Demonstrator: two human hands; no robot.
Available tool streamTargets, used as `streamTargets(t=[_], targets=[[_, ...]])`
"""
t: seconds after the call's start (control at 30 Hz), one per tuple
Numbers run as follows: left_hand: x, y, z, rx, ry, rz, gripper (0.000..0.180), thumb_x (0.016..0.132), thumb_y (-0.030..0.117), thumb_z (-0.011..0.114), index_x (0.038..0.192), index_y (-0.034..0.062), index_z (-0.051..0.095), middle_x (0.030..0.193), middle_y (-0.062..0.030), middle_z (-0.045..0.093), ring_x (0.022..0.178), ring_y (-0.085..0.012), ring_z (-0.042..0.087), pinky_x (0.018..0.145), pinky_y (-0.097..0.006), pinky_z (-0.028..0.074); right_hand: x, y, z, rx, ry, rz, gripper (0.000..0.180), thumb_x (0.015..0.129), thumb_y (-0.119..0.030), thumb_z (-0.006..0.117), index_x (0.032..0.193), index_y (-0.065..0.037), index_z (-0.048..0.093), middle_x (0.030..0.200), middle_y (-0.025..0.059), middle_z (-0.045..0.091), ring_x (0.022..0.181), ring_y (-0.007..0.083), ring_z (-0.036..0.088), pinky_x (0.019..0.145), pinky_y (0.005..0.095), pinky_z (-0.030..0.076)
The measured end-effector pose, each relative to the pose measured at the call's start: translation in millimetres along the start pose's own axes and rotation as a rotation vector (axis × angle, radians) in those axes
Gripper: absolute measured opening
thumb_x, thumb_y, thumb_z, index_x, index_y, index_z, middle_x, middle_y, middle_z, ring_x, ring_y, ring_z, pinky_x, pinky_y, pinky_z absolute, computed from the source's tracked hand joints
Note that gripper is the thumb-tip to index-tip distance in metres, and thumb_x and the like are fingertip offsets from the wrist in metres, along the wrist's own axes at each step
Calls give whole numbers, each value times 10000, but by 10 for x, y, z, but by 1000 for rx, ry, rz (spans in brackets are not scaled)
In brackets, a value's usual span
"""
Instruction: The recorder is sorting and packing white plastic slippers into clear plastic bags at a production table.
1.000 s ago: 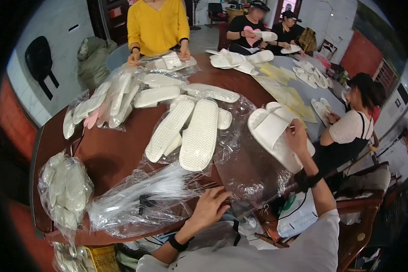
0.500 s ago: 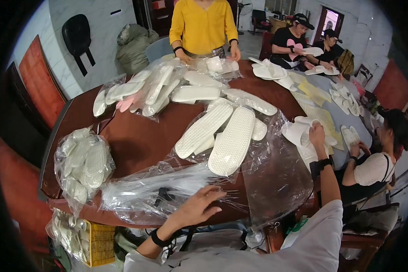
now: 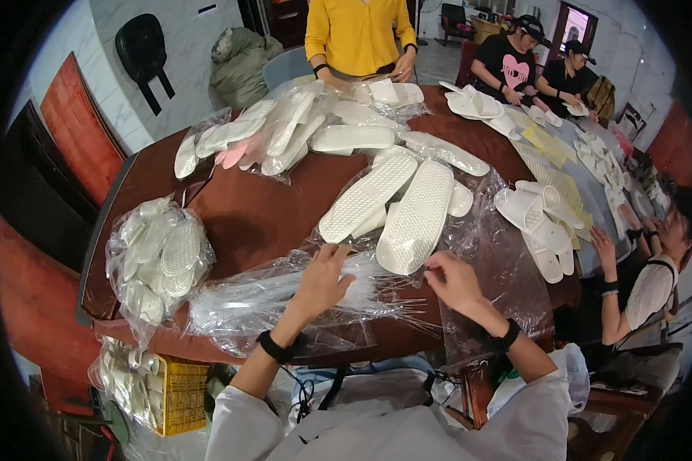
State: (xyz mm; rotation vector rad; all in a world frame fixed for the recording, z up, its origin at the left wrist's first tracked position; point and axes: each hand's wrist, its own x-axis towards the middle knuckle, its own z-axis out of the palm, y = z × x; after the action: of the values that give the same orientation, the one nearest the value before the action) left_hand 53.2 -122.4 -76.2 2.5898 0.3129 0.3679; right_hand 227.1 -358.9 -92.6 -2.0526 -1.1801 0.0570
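My left hand (image 3: pixel 321 286) hovers with fingers apart over the bundle of thin white plastic strips (image 3: pixel 242 310), its fingertips near the lower edge of a clear bag of white slippers. Two textured soles are uppermost there: a left sole (image 3: pixel 369 198) and a right sole (image 3: pixel 417 217). Beside the lower end of the right sole is my right hand (image 3: pixel 455 283), its fingers curled in toward the thumb. Whether the bag's film is between those fingertips is too small to make out. Both wrists wear black bands.
Bagged white slippers (image 3: pixel 291 127) lie along the table's far side, one pink. A tied bag of slippers (image 3: pixel 161 257) is at left, loose slippers (image 3: pixel 532 215) at right. A yellow crate (image 3: pixel 183 393) stands below. A person in yellow (image 3: pixel 359 34) stands opposite; others sit at right.
My right hand has let go of the loose white slippers at right and come left to the bagged pair. My left hand has moved up toward the bag. The view has shifted slightly.
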Motion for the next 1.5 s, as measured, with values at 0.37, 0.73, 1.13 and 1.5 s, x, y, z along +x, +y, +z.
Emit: streamTargets(t=[0.37, 0.73, 1.13, 1.5], targets=[[399, -252, 355, 352, 395, 173, 393, 753, 54, 662, 1141, 76, 601, 1105, -120, 579, 992, -314, 554, 823, -435, 463, 2, 5, 374, -497, -133, -145, 228, 799, -125, 681, 934, -20, 530, 925, 149, 535, 786, 333, 629, 627, 428, 522], [369, 41, -246, 205, 642, 155, 83, 792, 66, 651, 863, 109, 662, 805, -43, 623, 794, -262, 564, 693, -374, 415, 382, -866, -377, -14, 285, -227, 101, 879, -18, 576, 940, -17, 496, 914, 145, 529, 710, 307, 613, 611, 394, 510], [257, 659, -1330, 395, 791, 263, 167, 818, 1, 588, 950, 95, 627, 765, -72, 552, 727, -269, 515, 640, -374, 367, 454, -1089, -568, 706, 319, -178, 220, 941, -31, 576, 1149, -16, 505, 1136, 77, 569, 1058, 151, 595, 853, 258, 504], [191, 985, -1710, 46, 735, 256, 87, 907, 5, 508, 907, 33, 590, 704, -99, 563, 628, -239, 527, 583, -315, 407, 301, -762, -321, 508, -46, 63, 751, 813, -259, 782, 1418, -68, 379, 1402, 143, 417, 1271, 282, 458, 979, 410, 457]])
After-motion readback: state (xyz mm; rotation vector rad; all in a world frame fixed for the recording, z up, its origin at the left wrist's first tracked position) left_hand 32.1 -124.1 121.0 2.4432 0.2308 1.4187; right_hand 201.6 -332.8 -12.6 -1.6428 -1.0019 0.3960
